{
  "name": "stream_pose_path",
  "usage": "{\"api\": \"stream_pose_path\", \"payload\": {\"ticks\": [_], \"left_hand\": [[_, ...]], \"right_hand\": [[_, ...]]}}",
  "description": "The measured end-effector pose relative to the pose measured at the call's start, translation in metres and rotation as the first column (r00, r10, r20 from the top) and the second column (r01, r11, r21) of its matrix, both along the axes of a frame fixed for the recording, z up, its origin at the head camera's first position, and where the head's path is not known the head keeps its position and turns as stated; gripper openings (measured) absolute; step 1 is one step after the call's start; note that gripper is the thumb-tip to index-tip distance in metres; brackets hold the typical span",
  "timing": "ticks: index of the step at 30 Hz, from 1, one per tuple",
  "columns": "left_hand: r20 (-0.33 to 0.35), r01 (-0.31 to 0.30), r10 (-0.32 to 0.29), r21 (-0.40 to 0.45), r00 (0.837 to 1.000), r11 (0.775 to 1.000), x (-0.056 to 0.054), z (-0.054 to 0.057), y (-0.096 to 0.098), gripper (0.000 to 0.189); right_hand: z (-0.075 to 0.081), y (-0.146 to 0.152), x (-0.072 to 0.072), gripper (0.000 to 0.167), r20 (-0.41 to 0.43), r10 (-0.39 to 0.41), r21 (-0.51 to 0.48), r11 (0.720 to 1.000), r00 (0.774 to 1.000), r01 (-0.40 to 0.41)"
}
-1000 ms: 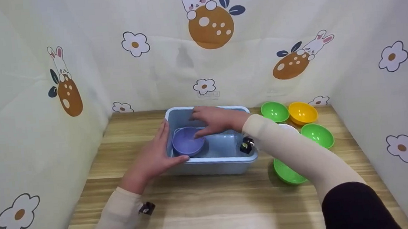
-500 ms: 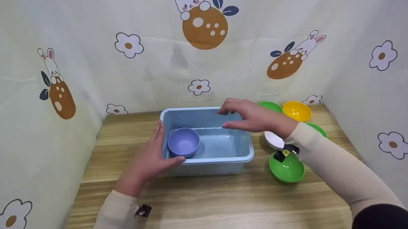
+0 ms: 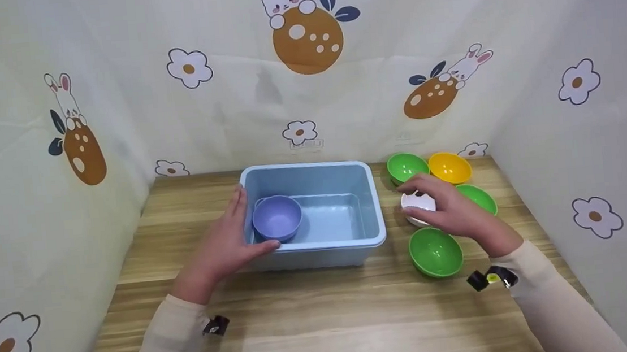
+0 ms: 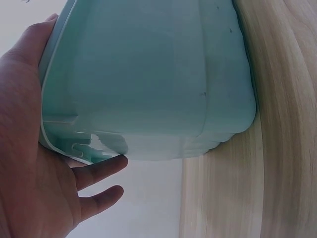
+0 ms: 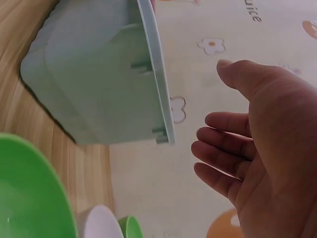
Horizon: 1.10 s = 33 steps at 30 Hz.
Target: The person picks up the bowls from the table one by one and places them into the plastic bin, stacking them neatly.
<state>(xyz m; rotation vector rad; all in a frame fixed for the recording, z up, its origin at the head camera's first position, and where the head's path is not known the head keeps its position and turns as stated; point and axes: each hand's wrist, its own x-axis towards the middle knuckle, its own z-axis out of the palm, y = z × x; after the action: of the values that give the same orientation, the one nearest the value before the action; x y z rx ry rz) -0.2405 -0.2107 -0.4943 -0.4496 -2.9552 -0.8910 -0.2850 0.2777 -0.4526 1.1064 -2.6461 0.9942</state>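
A light blue plastic bin (image 3: 320, 257) stands on the table, holding a purple bowl (image 3: 277, 217) at its left end. My left hand (image 3: 220, 249) rests against the bin's left end, thumb over the front rim and fingers extended along the side. In the left wrist view, two straight fingertips (image 4: 111, 168) reach past the bin's edge. My right hand (image 3: 456, 214), with nothing in it, hovers at a white bowl (image 3: 415, 204), fingers loosely bent and thumb apart. The right wrist view has the fingers (image 5: 223, 141) in the air, bowls lower down.
Around the white bowl are a front green bowl (image 3: 436, 253), a back green bowl (image 3: 407, 166), a yellow bowl (image 3: 450, 168) and another green bowl (image 3: 479, 200) partly behind my right hand. A patterned curtain (image 3: 229, 121) closes off the back and sides of the wooden table (image 3: 304, 324).
My right hand has moved from over the purple bowl, out of the bin, rightward to the white bowl. My left hand stays at the bin's left end. The head view has shifted slightly.
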Motion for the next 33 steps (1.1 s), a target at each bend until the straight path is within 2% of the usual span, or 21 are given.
{"api": "stream_pose_path", "payload": {"ticks": [9,16,21,28,33], "left_hand": [[-0.009,0.002,-0.002,0.001,1.0,1.0,0.0,0.0,0.001,0.144],[-0.021,0.005,-0.005,0.017,1.0,1.0,-0.001,-0.002,0.001,0.145],[-0.015,0.003,-0.002,0.019,1.0,1.0,-0.001,-0.001,0.0,0.145],[-0.017,0.0,0.0,0.012,1.0,1.0,-0.002,-0.001,0.0,0.145],[-0.017,0.003,-0.003,0.005,1.0,1.0,-0.002,-0.001,0.0,0.147]], "right_hand": [[-0.023,0.045,0.027,0.034,0.021,-0.144,-0.068,0.987,0.989,0.145],[-0.05,0.066,0.051,0.041,0.085,-0.235,-0.073,0.968,0.968,0.242],[-0.069,0.071,0.061,0.053,0.114,-0.278,-0.013,0.959,0.954,0.282],[-0.084,0.071,0.069,0.078,0.184,-0.325,0.018,0.945,0.928,0.327],[-0.093,0.066,0.074,0.098,0.17,-0.353,0.051,0.936,0.92,0.35]]}}
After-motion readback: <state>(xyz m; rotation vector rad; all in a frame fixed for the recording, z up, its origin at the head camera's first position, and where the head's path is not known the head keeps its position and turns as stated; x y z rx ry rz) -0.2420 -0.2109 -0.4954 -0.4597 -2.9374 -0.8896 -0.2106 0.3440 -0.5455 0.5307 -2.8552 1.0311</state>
